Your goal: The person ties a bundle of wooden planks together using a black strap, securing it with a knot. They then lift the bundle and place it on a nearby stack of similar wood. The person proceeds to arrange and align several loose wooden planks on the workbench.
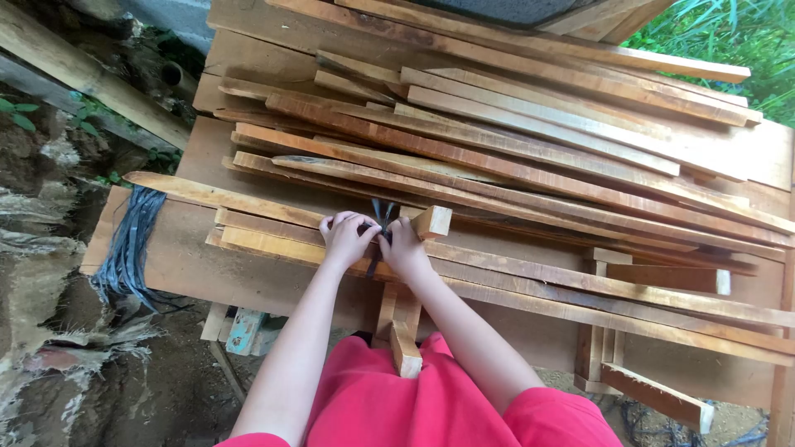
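Close by, a small bundle of short brown wooden sticks (399, 319) leans on the bench edge. The left hand (346, 240) and right hand (406, 248) are both pinched shut on a thin dark plastic strap (381, 223), pulling it tight. Behind them lies a big pile of long brown wooden slats (530, 149).

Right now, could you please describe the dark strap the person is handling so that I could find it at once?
Start at the wide wooden table piled with long slats. At its near edge, the left hand and right hand meet over the dark strap. It is the only thin dark strip among pale wood, its ends sticking up between the hands.
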